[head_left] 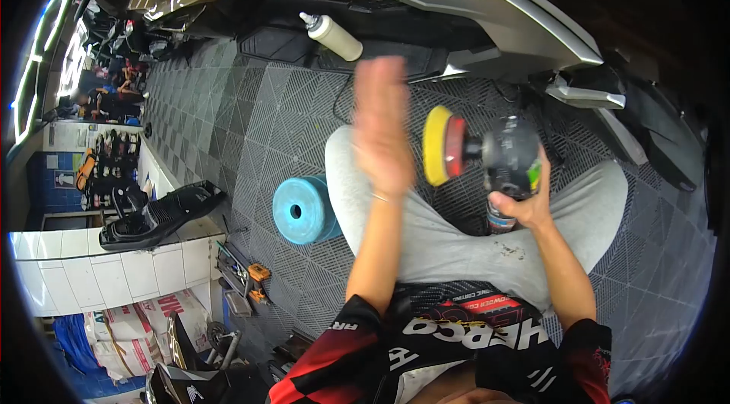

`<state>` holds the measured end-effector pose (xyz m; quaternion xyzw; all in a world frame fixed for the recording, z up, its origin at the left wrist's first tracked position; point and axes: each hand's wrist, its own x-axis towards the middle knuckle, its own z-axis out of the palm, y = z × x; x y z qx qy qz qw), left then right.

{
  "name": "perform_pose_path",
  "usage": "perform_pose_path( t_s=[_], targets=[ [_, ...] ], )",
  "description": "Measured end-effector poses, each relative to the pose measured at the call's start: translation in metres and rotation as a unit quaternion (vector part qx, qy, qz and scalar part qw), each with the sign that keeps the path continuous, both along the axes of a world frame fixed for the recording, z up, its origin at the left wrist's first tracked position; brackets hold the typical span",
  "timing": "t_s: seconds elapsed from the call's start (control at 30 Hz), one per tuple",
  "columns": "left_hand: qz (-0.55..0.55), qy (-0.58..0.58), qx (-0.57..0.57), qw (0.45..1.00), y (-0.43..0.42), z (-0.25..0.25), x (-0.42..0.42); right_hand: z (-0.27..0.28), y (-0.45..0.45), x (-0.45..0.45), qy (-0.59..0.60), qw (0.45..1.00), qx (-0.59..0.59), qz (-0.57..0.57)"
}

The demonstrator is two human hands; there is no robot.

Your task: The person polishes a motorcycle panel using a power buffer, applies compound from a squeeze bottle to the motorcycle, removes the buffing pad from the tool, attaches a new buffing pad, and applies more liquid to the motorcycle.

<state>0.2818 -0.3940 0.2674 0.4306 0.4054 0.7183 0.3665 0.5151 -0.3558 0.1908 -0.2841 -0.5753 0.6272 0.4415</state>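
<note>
My right hand (530,205) is wrapped around the body of a black polisher (511,157), held above my lap. Its round pad (436,145) is yellow with a red backing and faces left. My left hand (382,119) is raised over my knee, blurred by motion, with its fingers stretched out and nothing visible in it. Just beyond its fingertips, a cream squeeze bottle (335,37) with a white nozzle lies on the dark footboard of a motorcycle (502,23).
Beside my left knee stands a blue cylinder (304,210) with a hole in its top. Tools (247,271) lie on the tiled floor further left, near a black motorcycle seat (163,214) on a white ledge. Full sacks (148,332) sit at lower left. People (114,100) are in the distance.
</note>
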Motion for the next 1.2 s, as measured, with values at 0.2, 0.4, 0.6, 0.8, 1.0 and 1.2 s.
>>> perform_pose_path(
  t_s=[0.2, 0.4, 0.6, 0.8, 1.0, 1.2],
  targets=[
    [0.111, -0.044, 0.014, 0.993, 0.005, 0.003, 0.014, 0.012, 0.014, 0.002, 0.022, 0.987, -0.129, 0.091],
    [-0.03, 0.093, -0.04, 0.994, 0.012, 0.033, 0.06, 0.015, 0.008, 0.001, 0.011, 0.996, -0.085, 0.031],
    [0.061, -0.058, 0.013, 0.996, 0.008, 0.019, 0.017, 0.033, 0.015, 0.009, 0.02, 0.998, 0.051, 0.01],
    [-0.112, 0.182, -0.016, 0.977, 0.02, 0.02, 0.05, -0.036, -0.004, 0.028, -0.015, 0.999, -0.03, 0.0],
    [0.114, 0.284, -0.018, 0.952, -0.045, 0.019, 0.005, -0.028, 0.011, 0.03, -0.002, 0.991, -0.065, 0.12],
    [0.585, 0.335, -0.321, 0.665, -0.224, -0.1, -0.151, -0.016, 0.007, 0.021, 0.039, 0.988, -0.112, 0.096]
  ],
)
